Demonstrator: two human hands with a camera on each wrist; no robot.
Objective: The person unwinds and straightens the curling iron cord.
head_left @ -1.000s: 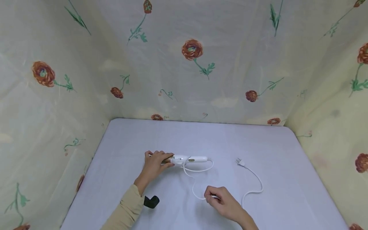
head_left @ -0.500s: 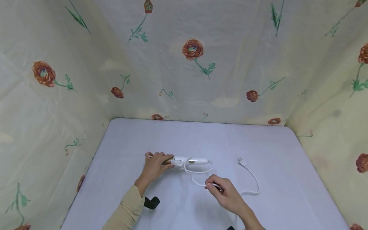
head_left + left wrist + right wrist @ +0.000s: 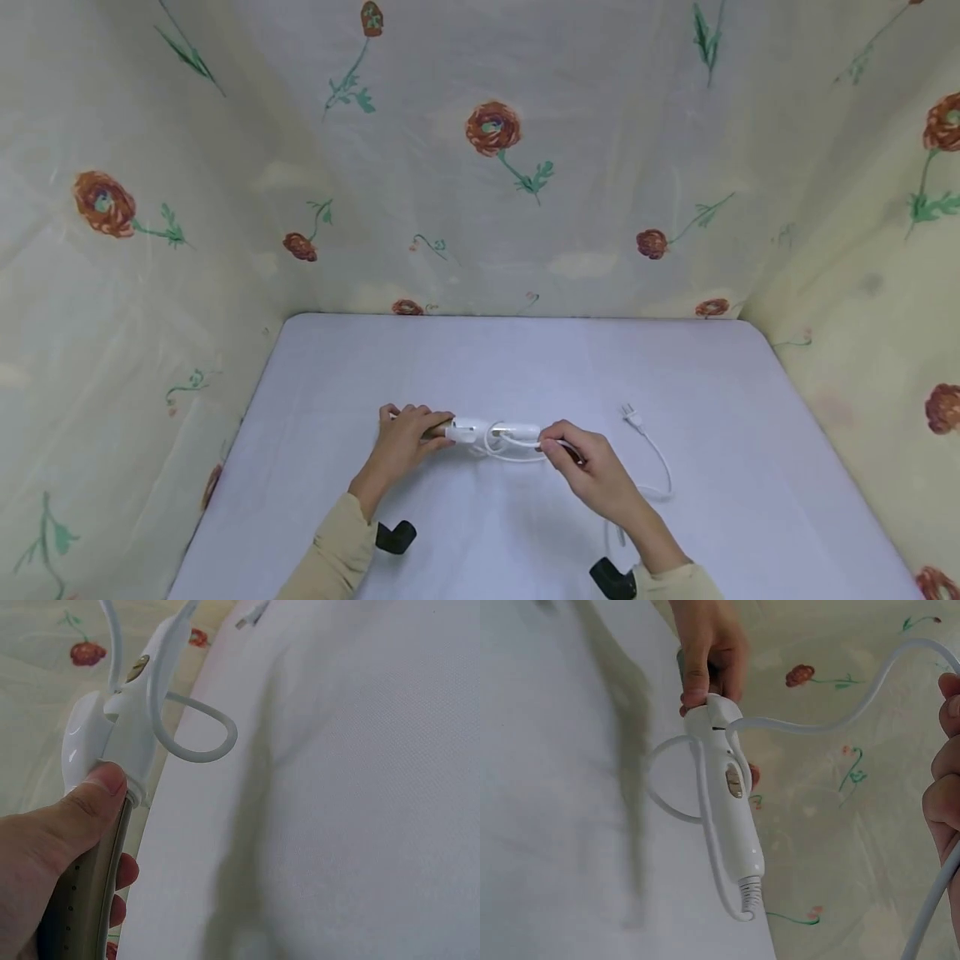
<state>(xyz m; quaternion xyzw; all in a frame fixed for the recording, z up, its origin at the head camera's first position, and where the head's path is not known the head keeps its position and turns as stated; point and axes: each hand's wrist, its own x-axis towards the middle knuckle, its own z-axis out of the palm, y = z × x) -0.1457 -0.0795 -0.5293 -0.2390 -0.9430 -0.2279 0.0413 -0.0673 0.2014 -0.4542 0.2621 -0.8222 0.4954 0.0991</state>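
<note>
A white curling iron with a gold-brown barrel is held sideways over the table. My left hand grips it by the barrel, thumb near the white clamp lever. A small gold switch sits on the handle. The white cord leaves the handle end and loops around the handle. My right hand holds the cord with curled fingers, close to the handle end in the head view. Beyond that hand, the cord runs on to a two-pronged plug lying on the table at the right.
The table has a pale white cover and rounded back corners. Flower-patterned cloth hangs around its back and sides. Black wrist-worn parts show by both sleeves.
My right hand has moved up and away from me, bringing the cord to the handle. The cord loop around the handle has tightened. My left hand keeps its grip on the curling iron.
</note>
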